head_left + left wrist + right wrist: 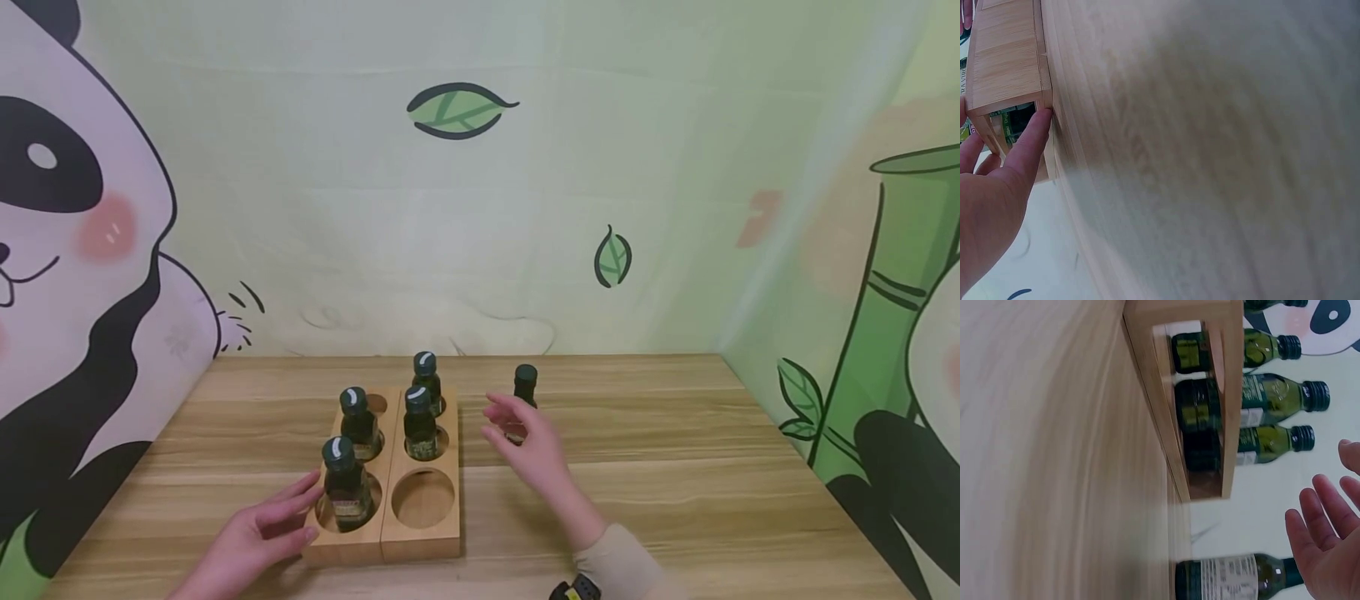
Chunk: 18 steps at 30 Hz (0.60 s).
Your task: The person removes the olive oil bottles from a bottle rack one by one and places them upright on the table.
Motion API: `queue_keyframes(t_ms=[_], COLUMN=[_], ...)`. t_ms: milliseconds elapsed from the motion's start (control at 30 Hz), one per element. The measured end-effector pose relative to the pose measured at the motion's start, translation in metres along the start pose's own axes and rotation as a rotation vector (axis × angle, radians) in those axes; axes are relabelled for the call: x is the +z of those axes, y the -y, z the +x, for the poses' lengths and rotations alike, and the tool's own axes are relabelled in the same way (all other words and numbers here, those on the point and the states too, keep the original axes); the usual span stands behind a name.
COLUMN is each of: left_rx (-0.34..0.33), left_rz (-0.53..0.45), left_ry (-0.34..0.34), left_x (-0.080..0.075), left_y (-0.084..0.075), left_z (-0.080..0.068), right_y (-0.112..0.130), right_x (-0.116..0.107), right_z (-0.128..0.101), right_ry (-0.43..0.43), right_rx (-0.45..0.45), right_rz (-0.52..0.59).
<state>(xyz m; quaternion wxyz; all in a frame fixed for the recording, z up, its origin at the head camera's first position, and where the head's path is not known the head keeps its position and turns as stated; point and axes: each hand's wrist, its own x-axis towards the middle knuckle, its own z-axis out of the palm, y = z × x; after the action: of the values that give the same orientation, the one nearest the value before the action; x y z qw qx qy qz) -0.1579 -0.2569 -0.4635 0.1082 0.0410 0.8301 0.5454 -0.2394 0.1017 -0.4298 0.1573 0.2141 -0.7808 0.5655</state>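
Hands both open: left hand (pixel 251 533) steadies the wooden rack (pixel 420 546) at its near-left corner, right hand (pixel 525 446) reaches for the loose bottle (pixel 525 385) standing right of it. Next, I'd judge: grip it, fill the near-right hole (pixel 422 498)

You are looking at a staged corner, probably a playroom or a recording booth rather than a lived-in home. The backdrop (pixel 465 233) behind the table (pixel 675 467) is printed cloth with faint creases, showing a cartoon panda (pixel 67 275) to the table's left, bamboo (pixel 885 317) to its right and drifting leaves (pixel 459 110) above it. The table is plain pale wood grain, pushed right against the backdrop. On it stands only a rack (pixel 390 483) of small dark bottles (pixel 420 421).
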Motion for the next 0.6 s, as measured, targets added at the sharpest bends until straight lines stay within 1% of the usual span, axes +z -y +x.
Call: queue_keyframes(t_ms=[100, 400, 500, 600], left_rx=[0.001, -0.004, -0.013, -0.013], left_rz=[0.004, 0.006, 0.001, 0.007], left_ry=[0.003, 0.015, 0.009, 0.012], left_x=[0.000, -0.001, -0.001, -0.001], left_y=[0.000, 0.001, 0.001, 0.001], left_z=[0.000, 0.001, 0.001, 0.001], right_y=[0.007, -0.003, -0.001, 0.002], right_x=[0.008, 0.029, 0.035, 0.041], right_z=[0.000, 0.003, 0.004, 0.006], right_ry=[0.020, 0.096, 0.125, 0.133], right_rx=[0.021, 0.029, 0.042, 0.065], right_rz=[0.004, 0.014, 0.022, 0.030])
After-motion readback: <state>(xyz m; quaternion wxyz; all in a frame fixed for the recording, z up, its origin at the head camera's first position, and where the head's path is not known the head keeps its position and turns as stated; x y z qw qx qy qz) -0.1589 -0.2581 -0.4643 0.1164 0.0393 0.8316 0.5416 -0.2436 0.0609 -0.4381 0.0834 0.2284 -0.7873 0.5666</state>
